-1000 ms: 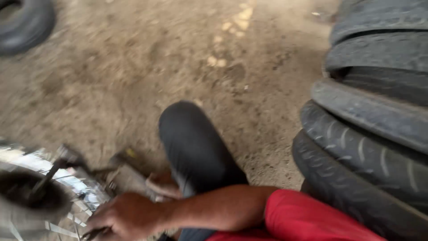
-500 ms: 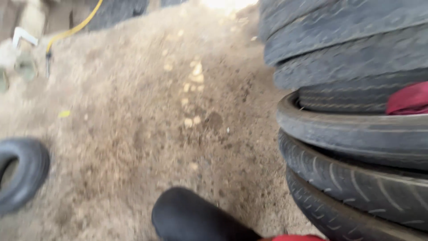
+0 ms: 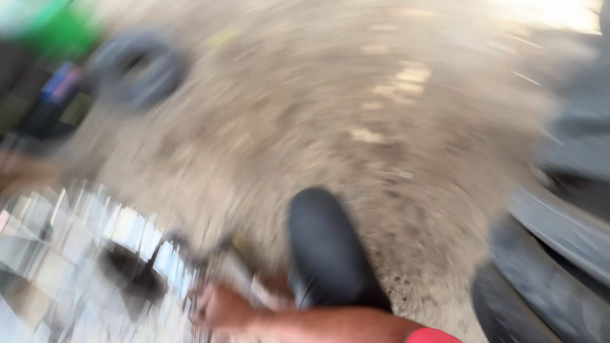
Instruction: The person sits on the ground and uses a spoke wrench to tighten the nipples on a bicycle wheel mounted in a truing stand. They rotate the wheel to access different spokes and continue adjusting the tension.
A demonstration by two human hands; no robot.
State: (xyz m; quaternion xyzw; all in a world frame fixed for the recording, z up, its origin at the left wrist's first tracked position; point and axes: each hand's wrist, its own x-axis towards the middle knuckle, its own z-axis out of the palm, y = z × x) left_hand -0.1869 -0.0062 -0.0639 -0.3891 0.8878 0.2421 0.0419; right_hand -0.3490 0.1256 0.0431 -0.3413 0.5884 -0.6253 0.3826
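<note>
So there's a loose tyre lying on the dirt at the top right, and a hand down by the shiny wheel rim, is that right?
Not quite. In the head view the loose tyre lies at the top left, not the top right. The hand is down by the shiny wheel rim, as you said.

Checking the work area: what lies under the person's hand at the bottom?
Under the hand a shiny metal wheel shows, badly blurred. Whatever the fingers grip is hidden. A dark trouser knee rises beside it.
</note>
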